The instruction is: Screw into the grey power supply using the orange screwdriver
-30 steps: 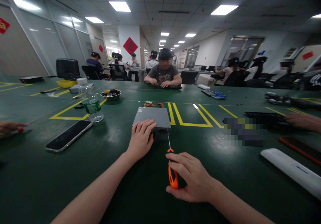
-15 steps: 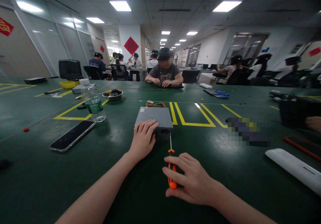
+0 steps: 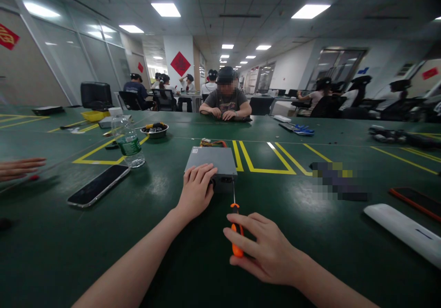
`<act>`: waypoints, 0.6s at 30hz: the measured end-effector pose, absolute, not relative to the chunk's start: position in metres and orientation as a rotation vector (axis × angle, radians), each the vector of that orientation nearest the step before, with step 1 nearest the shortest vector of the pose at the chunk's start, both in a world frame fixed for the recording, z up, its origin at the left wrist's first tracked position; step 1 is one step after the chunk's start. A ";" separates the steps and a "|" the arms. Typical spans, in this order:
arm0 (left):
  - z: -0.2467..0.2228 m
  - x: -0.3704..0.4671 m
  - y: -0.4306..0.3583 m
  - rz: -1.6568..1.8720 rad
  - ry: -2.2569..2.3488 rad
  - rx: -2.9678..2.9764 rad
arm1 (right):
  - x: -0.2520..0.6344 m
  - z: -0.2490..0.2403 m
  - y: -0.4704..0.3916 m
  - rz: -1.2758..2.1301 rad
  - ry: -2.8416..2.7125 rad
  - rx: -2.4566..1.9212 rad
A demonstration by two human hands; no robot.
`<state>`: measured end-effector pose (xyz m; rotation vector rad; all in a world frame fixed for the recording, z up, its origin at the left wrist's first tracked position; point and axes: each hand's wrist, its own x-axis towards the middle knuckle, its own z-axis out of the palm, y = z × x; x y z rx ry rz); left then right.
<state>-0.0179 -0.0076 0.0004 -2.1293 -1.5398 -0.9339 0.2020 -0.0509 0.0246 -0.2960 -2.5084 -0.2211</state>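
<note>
A grey metal box (image 3: 220, 158) with coloured wires (image 3: 213, 143) at its back lies on the green table. My left hand (image 3: 197, 189) rests on the box's near left part, fingers spread over its top edge. An orange and black screwdriver (image 3: 237, 239) points away from me, its shaft reaching the box's front face near the right corner. My right hand (image 3: 260, 248) has its fingers curved around the screwdriver's handle. Whether the tip sits in a screw is too small to tell.
To the left are a phone (image 3: 99, 185), a water bottle (image 3: 130, 145) and a metal bowl (image 3: 155, 130) of small items. A white case (image 3: 404, 232) lies at the right. Another person's hand (image 3: 20, 168) shows at the left edge. A person (image 3: 226, 99) sits opposite.
Another person's hand has appeared at the left edge. The dark object and the hand at the right edge have gone from view. My hands have barely moved.
</note>
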 end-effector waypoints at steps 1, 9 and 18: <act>0.001 -0.018 -0.008 -0.935 -1.541 -2.131 | 0.200 0.023 -0.051 -0.236 -2.493 -0.285; 0.001 -0.019 -0.008 -0.932 -1.538 -2.137 | 0.198 0.012 -0.051 -0.129 -2.407 -0.338; 0.001 -0.020 -0.008 -0.931 -1.530 -2.151 | 0.197 0.019 -0.050 -0.283 -2.360 -0.264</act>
